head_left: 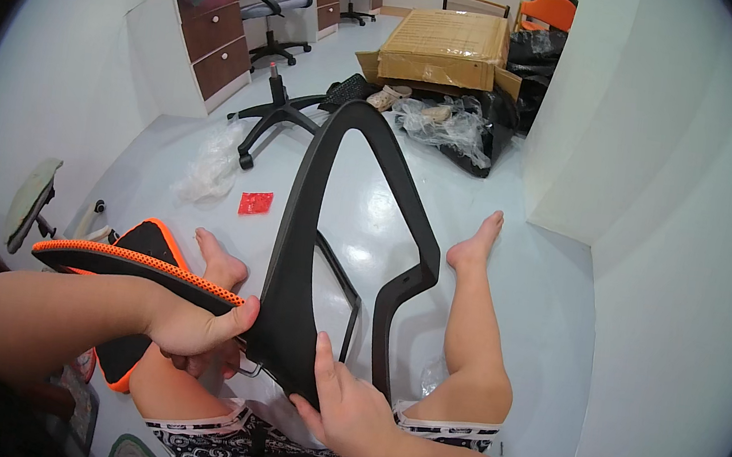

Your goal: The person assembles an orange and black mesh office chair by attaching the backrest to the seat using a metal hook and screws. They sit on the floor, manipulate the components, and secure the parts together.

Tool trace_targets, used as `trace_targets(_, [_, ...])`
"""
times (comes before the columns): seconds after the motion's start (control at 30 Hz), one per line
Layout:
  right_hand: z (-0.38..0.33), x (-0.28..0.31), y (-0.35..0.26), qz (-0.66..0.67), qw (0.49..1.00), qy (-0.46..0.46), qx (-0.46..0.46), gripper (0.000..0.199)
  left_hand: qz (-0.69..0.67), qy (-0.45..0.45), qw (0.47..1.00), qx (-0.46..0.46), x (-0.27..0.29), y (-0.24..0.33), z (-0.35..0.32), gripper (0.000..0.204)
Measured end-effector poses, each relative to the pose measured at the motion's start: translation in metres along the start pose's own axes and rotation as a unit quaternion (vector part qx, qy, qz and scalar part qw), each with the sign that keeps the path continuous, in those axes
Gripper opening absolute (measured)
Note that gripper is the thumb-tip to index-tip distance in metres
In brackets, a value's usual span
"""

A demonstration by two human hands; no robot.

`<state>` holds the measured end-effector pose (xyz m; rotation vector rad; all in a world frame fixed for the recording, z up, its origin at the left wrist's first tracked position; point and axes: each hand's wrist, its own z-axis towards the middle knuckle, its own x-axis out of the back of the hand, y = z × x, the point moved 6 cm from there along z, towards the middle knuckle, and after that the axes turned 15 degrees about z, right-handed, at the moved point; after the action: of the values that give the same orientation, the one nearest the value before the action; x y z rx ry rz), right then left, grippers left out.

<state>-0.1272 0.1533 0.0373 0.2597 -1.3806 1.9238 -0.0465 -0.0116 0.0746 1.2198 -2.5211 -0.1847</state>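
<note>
A black looped chair armrest stands tilted up between my bent legs. My right hand is closed round its lower near edge, thumb and fingers pressed against the plastic. At the armrest's lower left, my left hand grips the end of a chair seat with an orange mesh edge; its thumb lies on top, against the armrest, and its fingers curl underneath. A thin bent metal rod shows beside those fingers; whether they hold it is unclear. Another orange-trimmed black chair part lies beneath the left forearm.
Ahead on the floor are a red packet, clear plastic wrap and a black wheeled chair base. A large cardboard box stands behind, near black bags. Drawer cabinets line the left; a white wall rises on the right.
</note>
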Motion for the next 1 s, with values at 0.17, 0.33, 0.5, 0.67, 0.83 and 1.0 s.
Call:
trace_targets(0.17, [-0.001,-0.006,-0.004,-0.002,1.000,0.006,0.007,0.082,0.012,0.190,0.981,-0.042,0.007,0.015,-0.013,0.106])
trace_targets(0.33, [0.003,-0.013,-0.004,0.015,1.000,0.015,-0.010,0.078,0.040,0.227,0.973,0.008,0.007,0.015,-0.023,0.101])
trace_targets(0.5, [0.008,-0.004,0.005,0.091,0.994,0.066,-0.011,0.081,0.044,0.096,0.993,0.050,0.005,0.025,-0.032,0.108])
trace_targets(0.67, [0.003,-0.005,0.024,0.181,0.979,0.081,-0.039,0.083,0.280,0.200,0.935,-0.083,0.003,0.023,-0.025,0.074])
trace_targets(0.83, [0.006,0.010,0.025,0.213,0.963,0.165,-0.021,0.082,0.355,0.406,0.823,-0.179,0.011,0.036,-0.027,0.034])
trace_targets(1.0, [0.024,0.024,0.030,0.306,0.933,0.182,-0.055,0.075,0.409,0.626,0.596,-0.292,0.020,0.042,-0.017,0.016])
